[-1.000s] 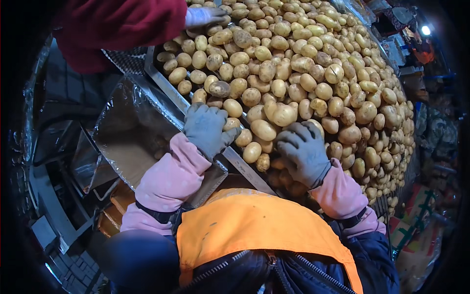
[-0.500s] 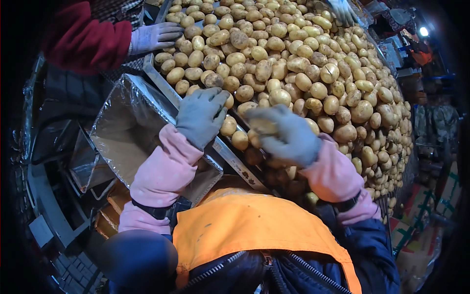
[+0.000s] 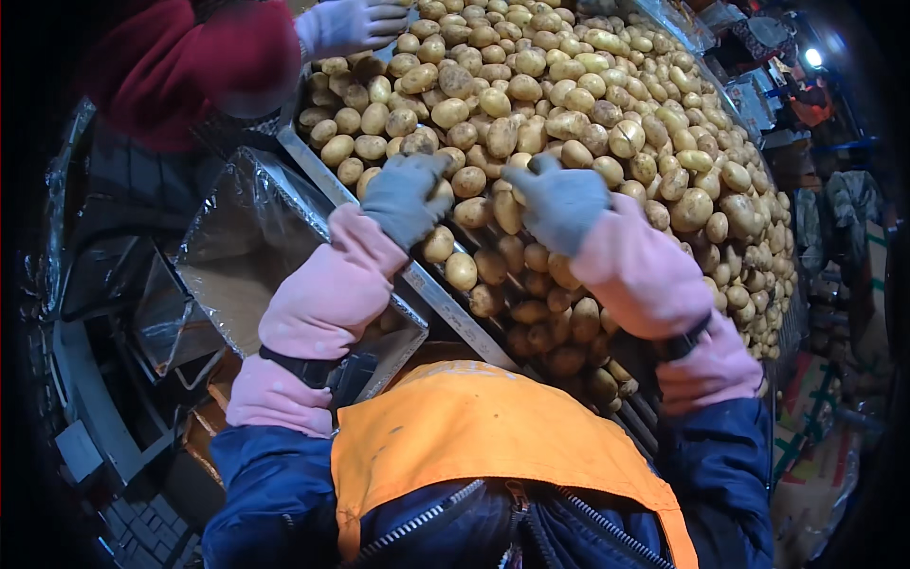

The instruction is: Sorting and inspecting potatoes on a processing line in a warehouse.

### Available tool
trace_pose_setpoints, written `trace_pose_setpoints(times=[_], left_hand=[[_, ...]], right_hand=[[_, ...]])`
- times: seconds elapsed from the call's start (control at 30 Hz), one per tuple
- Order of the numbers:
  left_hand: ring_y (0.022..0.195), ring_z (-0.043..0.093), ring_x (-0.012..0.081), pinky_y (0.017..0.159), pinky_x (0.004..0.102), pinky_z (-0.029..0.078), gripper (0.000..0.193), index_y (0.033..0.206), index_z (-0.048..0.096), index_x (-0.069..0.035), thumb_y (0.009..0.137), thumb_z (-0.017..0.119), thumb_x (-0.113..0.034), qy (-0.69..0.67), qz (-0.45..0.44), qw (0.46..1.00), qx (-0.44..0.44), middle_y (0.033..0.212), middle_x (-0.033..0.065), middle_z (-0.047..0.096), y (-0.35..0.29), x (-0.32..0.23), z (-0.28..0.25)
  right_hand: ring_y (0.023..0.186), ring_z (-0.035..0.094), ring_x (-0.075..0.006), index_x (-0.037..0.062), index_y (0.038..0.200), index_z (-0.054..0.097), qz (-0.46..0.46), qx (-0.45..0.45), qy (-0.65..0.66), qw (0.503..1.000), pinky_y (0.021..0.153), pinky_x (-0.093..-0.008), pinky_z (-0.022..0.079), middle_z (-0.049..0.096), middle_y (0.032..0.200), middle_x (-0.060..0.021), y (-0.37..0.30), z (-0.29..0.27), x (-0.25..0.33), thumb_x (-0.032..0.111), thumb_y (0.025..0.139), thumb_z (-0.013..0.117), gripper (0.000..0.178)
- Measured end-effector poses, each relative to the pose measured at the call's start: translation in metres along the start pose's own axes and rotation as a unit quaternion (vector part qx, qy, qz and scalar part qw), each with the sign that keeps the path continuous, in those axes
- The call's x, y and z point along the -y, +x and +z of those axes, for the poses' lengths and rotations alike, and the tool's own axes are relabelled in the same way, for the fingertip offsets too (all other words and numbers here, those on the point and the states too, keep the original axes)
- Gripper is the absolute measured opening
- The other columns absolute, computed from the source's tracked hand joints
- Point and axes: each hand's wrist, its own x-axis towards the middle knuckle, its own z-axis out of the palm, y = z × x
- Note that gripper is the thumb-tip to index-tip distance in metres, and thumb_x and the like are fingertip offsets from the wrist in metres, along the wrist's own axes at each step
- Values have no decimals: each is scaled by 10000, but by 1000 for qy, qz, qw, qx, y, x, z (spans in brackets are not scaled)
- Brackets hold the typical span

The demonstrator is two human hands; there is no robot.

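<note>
My left hand (image 3: 406, 197), in a grey glove, is at the near-left side of a large heap of potatoes (image 3: 569, 123). Its fingers and thumb curl round a potato, mostly covered by the glove. To its right my right hand (image 3: 559, 201), gloved alike, lies over the heap with its fingers apart, the tips touching potatoes. A longish potato (image 3: 507, 212) lies just under those fingertips. Between my hands and my body, more potatoes (image 3: 531, 311) lie lower, along the metal rail (image 3: 445, 302) that edges the heap.
Left of the rail stands an open carton lined with clear plastic (image 3: 248, 270). At the upper left another person's gloved hand (image 3: 353, 26), in a red sleeve, reaches over the heap. Cardboard boxes (image 3: 806, 417) with green tape lie at the right. An orange apron (image 3: 493, 427) covers my front.
My right hand has moved up and slightly left, uncovering potatoes by the rail. My left hand has shifted slightly right. The other person's hand has moved up and right.
</note>
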Motion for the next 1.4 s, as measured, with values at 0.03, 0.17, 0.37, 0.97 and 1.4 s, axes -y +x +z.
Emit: trace_pose_setpoints(times=[0.03, 0.17, 0.37, 0.97, 1.4], left_hand=[[1077, 614, 284, 886, 382, 521, 481, 1307, 579, -85, 860, 710, -202, -90, -20, 994, -55, 1194, 172, 639, -6, 3, -3], [994, 634, 169, 861, 288, 517, 364, 1295, 594, -31, 936, 631, -78, -369, -118, 901, -197, 1144, 108, 656, -37, 2, -15], [913, 627, 76, 771, 204, 522, 300, 1275, 590, 29, 992, 571, -70, -516, -227, 793, -231, 1134, 93, 675, -106, -3, -28], [875, 613, 74, 733, 192, 516, 308, 1292, 572, 20, 995, 545, -53, -517, -308, 743, -293, 1122, 84, 658, -198, -11, -23], [986, 594, 102, 860, 225, 486, 308, 1273, 593, 32, 982, 565, -63, -401, -265, 830, -281, 1157, 90, 647, -171, -21, -25]], right_hand=[[892, 686, -325, 186, 1229, 624, 15, 15, -6, 1000, 782, -404, 559, 635, 1079, -190, 9, 5, 3, 230, 840, 720, 403], [953, 679, -267, 147, 1321, 591, 50, 7, 224, 973, 842, -364, 549, 671, 1110, -180, 35, 7, -38, 251, 837, 728, 514], [841, 673, -197, 27, 1280, 596, 56, 123, 789, 600, 626, -289, 561, 689, 1039, -143, 31, -1, -37, 370, 956, 633, 473], [1189, 574, -318, 93, 1396, 505, -86, -187, 152, 967, 1007, -416, 459, 552, 1348, -145, 32, -15, 17, 258, 809, 772, 666], [1406, 380, -346, -11, 1372, 501, -184, -46, -49, 981, 1177, -570, 185, 487, 1447, -185, 45, 58, 68, 466, 955, 497, 634]])
